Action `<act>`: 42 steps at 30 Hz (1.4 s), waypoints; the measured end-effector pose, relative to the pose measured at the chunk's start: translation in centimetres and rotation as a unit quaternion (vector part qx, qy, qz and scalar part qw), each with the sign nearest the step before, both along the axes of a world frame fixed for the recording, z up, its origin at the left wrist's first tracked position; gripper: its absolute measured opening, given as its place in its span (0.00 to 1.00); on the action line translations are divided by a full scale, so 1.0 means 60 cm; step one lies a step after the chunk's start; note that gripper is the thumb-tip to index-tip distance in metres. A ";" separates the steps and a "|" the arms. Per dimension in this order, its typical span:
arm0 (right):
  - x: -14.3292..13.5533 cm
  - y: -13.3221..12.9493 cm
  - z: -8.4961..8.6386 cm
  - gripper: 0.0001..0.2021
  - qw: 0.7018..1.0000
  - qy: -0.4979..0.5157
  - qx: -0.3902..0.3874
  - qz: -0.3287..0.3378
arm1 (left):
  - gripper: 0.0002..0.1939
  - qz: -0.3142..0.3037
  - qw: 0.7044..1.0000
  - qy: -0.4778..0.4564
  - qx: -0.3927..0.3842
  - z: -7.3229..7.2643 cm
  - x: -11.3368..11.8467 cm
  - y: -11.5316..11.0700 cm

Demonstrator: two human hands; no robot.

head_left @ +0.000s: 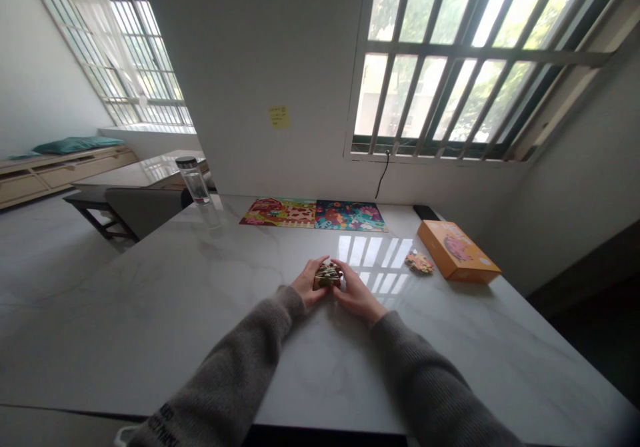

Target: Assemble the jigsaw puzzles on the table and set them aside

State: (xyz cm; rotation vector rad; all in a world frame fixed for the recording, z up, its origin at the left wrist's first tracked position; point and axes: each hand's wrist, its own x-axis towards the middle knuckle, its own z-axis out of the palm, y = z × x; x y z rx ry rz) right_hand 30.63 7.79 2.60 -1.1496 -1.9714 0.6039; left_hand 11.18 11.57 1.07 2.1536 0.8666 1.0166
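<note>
A small heap of dark green and reddish-brown jigsaw pieces (328, 275) is at the middle of the white marbled table (210, 313). My left hand (311, 283) curves around its left side and my right hand (354, 292) around its right, with thumbs and fingers touching the pieces. How many pieces are gripped is hidden by the fingers. A second heap of jigsaw pieces (419, 262), lighter in colour, lies to the right, apart from both hands.
Two colourful picture sheets, a farm scene (280, 213) and a dark blue scene (349, 215), lie side by side against the wall. An orange box (457, 252) and a black phone-like object (426, 213) are at right. A glass bottle (194, 181) stands at the left edge.
</note>
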 end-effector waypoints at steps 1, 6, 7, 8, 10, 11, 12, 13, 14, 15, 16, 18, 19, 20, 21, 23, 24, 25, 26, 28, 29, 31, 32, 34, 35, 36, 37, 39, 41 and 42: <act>0.002 0.000 -0.004 0.34 1.000 -0.018 -0.001 -0.004 | 0.45 -0.001 1.000 0.003 0.001 -0.004 -0.001 0.003; 0.006 0.001 -0.014 0.37 0.997 -0.076 -0.007 -0.009 | 0.49 0.003 1.000 0.024 -0.011 -0.018 -0.009 0.011; 0.006 0.001 -0.014 0.37 0.997 -0.081 -0.008 -0.008 | 0.50 0.000 1.000 0.025 -0.013 -0.019 -0.008 0.009; 0.006 0.001 -0.013 0.37 0.997 -0.083 -0.009 -0.005 | 0.52 -0.002 1.000 0.025 -0.014 -0.019 -0.007 0.007; 0.007 0.000 -0.010 0.38 0.997 -0.077 -0.010 0.009 | 0.55 -0.004 1.000 0.023 -0.018 -0.018 -0.002 0.001; 0.008 0.000 -0.009 0.38 0.997 -0.071 -0.010 0.017 | 0.56 -0.005 1.000 0.019 -0.021 -0.018 0.001 -0.001; 0.008 -0.001 -0.007 0.39 0.998 -0.064 -0.009 0.025 | 0.57 -0.009 1.000 0.012 -0.026 -0.018 0.004 -0.003; 0.008 -0.002 -0.005 0.39 0.998 -0.058 -0.007 0.031 | 0.57 -0.016 0.999 0.004 -0.031 -0.018 0.006 -0.004; 0.008 -0.004 -0.003 0.39 0.998 -0.053 -0.006 0.035 | 0.56 -0.024 0.999 -0.004 -0.035 -0.019 0.007 -0.004; 0.008 -0.005 -0.002 0.39 0.998 -0.049 -0.005 0.037 | 0.56 -0.030 0.999 -0.010 -0.039 -0.020 0.009 -0.003; 0.007 -0.006 -0.001 0.38 0.998 -0.044 -0.006 0.038 | 0.55 -0.031 0.999 -0.013 -0.043 -0.022 0.009 -0.002; 0.006 -0.007 0.002 0.36 0.999 -0.028 -0.012 0.037 | 0.54 -0.013 0.999 -0.015 -0.046 -0.022 0.010 0.000; 0.006 -0.007 0.003 0.35 0.999 -0.013 -0.018 0.034 | 0.53 0.004 0.999 -0.013 -0.042 -0.020 0.009 0.000; 0.006 -0.006 0.004 0.34 0.999 0.009 -0.027 0.030 | 0.52 0.023 0.999 -0.011 -0.032 -0.016 0.008 0.000; 0.006 -0.005 0.006 0.33 0.998 0.037 -0.041 0.025 | 0.50 0.043 0.999 -0.006 -0.011 -0.010 0.006 -0.001; 0.007 -0.001 0.009 0.30 0.991 0.108 -0.080 0.012 | 0.44 0.075 0.995 0.013 0.058 0.005 0.002 -0.005; 0.007 0.000 0.010 0.28 0.985 0.142 -0.099 0.005 | 0.41 0.082 0.992 0.027 0.096 0.013 -0.001 -0.007; 0.008 0.002 0.011 0.25 0.979 0.170 -0.115 -0.002 | 0.38 0.078 0.988 0.043 0.126 0.020 -0.002 -0.009; 0.010 0.003 0.011 0.23 0.974 0.188 -0.124 -0.010 | 0.36 0.066 0.985 0.060 0.146 0.025 -0.004 -0.011; 0.012 0.004 0.011 0.19 0.974 0.185 -0.130 -0.030 | 0.32 0.030 0.984 0.085 0.154 0.030 -0.005 -0.011; 0.013 0.004 0.011 0.18 0.976 0.169 -0.132 -0.041 | 0.30 0.018 0.985 0.089 0.147 0.029 -0.004 -0.010; 0.015 0.004 0.010 0.17 0.979 0.136 -0.138 -0.061 | 0.26 0.012 0.989 0.078 0.125 0.025 -0.002 -0.006; 0.016 0.004 0.010 0.17 0.980 0.123 -0.140 -0.067 | 0.24 0.014 0.991 0.064 0.115 0.021 -0.001 -0.004; 0.016 0.003 0.010 0.17 0.980 0.112 -0.144 -0.077 | 0.22 0.016 0.994 0.033 0.104 0.017 0.000 -0.001; 0.015 0.003 0.011 0.16 0.980 0.112 -0.146 -0.080 | 0.22 0.014 0.994 0.020 0.103 0.017 0.001 0.000; 0.015 0.002 0.012 0.16 0.979 0.114 -0.149 -0.084 | 0.21 0.012 0.994 0.009 0.105 0.017 0.001 -0.001; 0.014 0.002 0.013 0.16 0.977 0.120 -0.153 -0.087 | 0.21 0.011 0.994 0.001 0.106 0.019 0.001 -0.002; 0.012 0.000 0.016 0.15 0.973 0.139 -0.162 -0.092 | 0.20 0.012 0.995 -0.010 0.103 0.024 0.002 -0.005; 0.010 -0.003 0.020 0.15 0.968 0.161 -0.171 -0.090 | 0.19 0.016 0.996 -0.021 0.087 0.029 0.002 -0.008; 0.009 -0.005 0.022 0.15 0.965 0.172 -0.176 -0.088 | 0.18 0.018 0.996 -0.028 0.078 0.032 0.002 -0.010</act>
